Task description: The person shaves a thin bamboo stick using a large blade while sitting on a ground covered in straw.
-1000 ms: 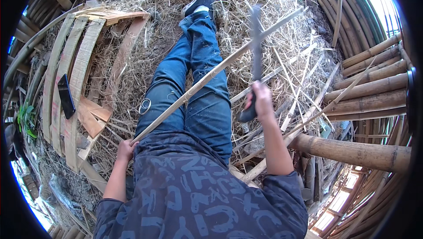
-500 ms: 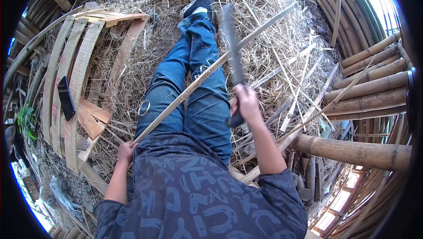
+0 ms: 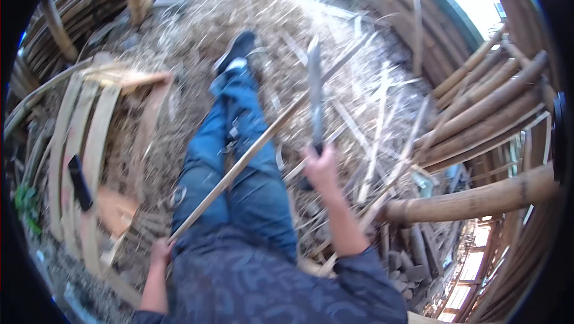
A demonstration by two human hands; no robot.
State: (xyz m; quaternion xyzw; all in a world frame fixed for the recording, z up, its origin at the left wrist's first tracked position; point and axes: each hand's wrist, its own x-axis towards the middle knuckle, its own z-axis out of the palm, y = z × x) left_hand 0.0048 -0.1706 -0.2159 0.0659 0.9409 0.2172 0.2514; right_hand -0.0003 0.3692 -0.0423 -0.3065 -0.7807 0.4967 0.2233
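A long bamboo strip (image 3: 245, 158) slants across my lap, from low left up to the far right. My left hand (image 3: 161, 251) is closed round its near end beside my hip. In my right hand (image 3: 321, 168) is the dark handle of a long knife (image 3: 315, 91), its blade pointing away from me. The blade crosses the strip near the strip's far part; whether the two touch, I cannot tell. My legs in blue jeans (image 3: 248, 198) lie stretched out under the strip.
A slatted wooden crate (image 3: 98, 135) lies to the left with a black phone (image 3: 79, 182) on it. Pale shavings (image 3: 173, 49) cover the ground. Loose strips (image 3: 375, 138) lie at the right, near a thick bamboo pole (image 3: 472, 195) and stacked poles (image 3: 478, 124).
The whole view has shifted, so my legs and the crate appear lower and further left. Both hands keep their holds, and the blade still crosses the strip.
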